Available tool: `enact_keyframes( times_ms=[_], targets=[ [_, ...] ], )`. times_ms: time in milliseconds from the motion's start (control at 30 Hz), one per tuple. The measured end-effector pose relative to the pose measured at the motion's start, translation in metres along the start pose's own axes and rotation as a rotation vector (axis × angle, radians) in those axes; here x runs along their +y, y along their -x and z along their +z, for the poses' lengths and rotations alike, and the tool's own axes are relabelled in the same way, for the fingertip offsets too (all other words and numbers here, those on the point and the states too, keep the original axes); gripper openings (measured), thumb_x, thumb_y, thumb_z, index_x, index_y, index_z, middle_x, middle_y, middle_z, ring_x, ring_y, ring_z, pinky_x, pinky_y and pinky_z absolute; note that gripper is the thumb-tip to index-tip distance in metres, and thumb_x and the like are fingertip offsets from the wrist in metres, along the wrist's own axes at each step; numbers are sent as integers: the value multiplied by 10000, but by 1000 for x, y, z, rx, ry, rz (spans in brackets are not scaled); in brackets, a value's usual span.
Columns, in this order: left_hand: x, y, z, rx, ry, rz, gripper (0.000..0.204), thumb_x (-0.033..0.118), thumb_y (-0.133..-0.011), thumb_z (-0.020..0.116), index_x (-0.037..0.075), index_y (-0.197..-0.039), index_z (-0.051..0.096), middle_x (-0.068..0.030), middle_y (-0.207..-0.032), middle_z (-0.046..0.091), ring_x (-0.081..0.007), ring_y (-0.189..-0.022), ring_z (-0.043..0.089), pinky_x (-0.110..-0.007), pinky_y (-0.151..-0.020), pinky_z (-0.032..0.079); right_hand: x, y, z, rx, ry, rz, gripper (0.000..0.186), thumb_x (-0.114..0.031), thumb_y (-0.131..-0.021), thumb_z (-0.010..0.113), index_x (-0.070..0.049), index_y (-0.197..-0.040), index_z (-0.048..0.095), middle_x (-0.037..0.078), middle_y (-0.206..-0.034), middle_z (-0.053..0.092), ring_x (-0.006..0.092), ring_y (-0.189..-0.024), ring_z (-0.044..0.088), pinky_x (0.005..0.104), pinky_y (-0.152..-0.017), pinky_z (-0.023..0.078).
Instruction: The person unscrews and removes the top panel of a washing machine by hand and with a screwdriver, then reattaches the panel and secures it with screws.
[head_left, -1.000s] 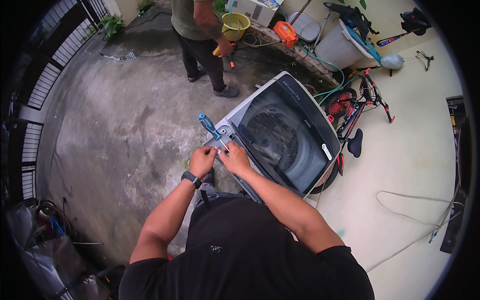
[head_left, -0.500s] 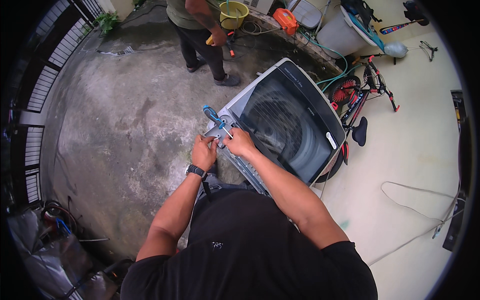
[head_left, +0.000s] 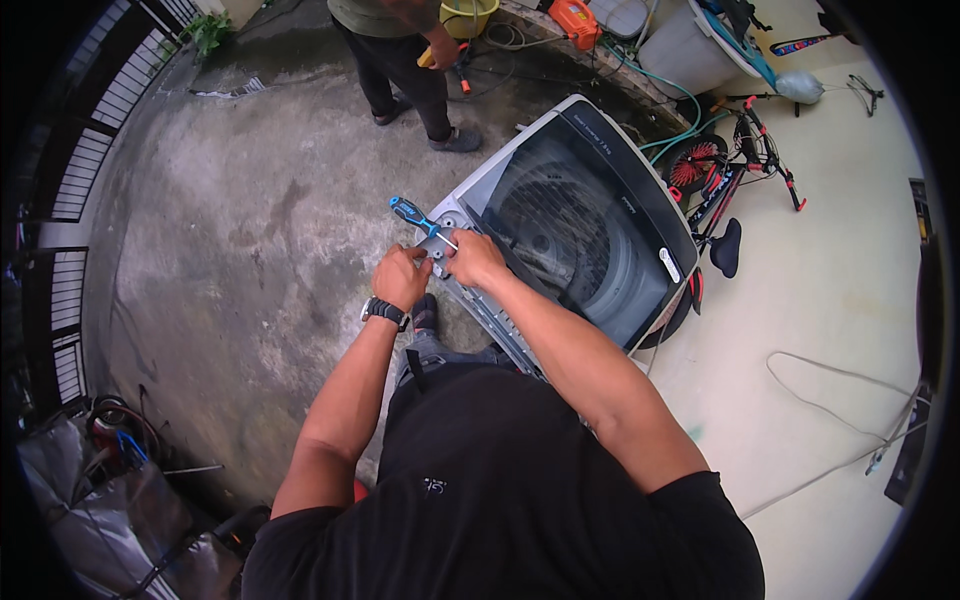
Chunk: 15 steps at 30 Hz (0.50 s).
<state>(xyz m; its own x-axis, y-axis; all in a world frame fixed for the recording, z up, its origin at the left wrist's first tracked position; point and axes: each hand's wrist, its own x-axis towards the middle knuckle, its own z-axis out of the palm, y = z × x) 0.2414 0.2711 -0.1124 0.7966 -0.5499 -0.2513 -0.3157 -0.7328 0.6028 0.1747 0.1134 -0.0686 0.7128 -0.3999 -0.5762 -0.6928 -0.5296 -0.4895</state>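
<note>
A top-loading washing machine (head_left: 575, 215) with a dark glass lid stands in front of me to the right. By its near left corner, a grey part with round holes (head_left: 436, 250) lies under my fingers. My right hand (head_left: 474, 260) is closed on the metal shaft of a blue and black screwdriver (head_left: 412, 214), whose handle points away to the left. My left hand (head_left: 402, 278), with a dark watch on the wrist, has its fingertips together at the grey part's edge. What they pinch is too small to make out.
Beyond the machine a person (head_left: 400, 60) stands on the concrete floor (head_left: 230, 240), holding a yellow and orange tool. A bicycle (head_left: 725, 185) leans by the pale wall at right. A green hose (head_left: 690, 115), yellow bucket (head_left: 468, 18) and large white tub (head_left: 690, 50) are farther back.
The screwdriver's handle has tipped lower and farther left. Both hands stay at the grey part, with small finger shifts. The whole view has moved slightly.
</note>
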Motion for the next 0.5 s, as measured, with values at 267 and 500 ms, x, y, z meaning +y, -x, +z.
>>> enact_keyframes(
  times_ms=[267, 500],
  targets=[
    [5, -10, -10, -175, 47, -120, 250, 313, -831, 754, 128, -992, 803, -207, -1036, 739, -388, -969, 713, -476, -837, 559, -16, 2, -7, -48, 103, 41, 240, -99, -863, 677, -116, -1102, 680, 148, -1124, 737, 368, -1100, 690, 477, -895, 554],
    [10, 0, 3, 48, 59, -80, 237, 282, -787, 753, 114, -951, 784, -193, -1063, 736, -394, -966, 707, -483, -828, 555, -19, -10, -1, -52, 175, 3, 238, -158, -947, 641, -56, -1161, 638, 225, -1124, 723, 397, -1137, 674, 495, -927, 545]
  ],
)
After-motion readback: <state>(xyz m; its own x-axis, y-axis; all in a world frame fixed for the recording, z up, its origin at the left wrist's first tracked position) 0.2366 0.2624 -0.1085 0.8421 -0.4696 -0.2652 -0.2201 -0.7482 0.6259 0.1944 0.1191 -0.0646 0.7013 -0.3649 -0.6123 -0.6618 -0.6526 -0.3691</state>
